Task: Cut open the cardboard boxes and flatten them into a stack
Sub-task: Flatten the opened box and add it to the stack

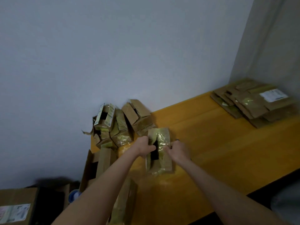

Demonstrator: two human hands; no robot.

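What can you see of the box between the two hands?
The box is brown cardboard, patched with glossy yellowish tape. Its top seam is parted, showing a dark gap. It rests on the orange table, near a pile of boxes. The left hand grips one flap, the right hand the other.

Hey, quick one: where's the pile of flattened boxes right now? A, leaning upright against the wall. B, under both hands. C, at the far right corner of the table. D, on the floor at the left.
C: the flattened boxes lie stacked at the far right corner of the table; the left hand and right hand grip an open box nearer.
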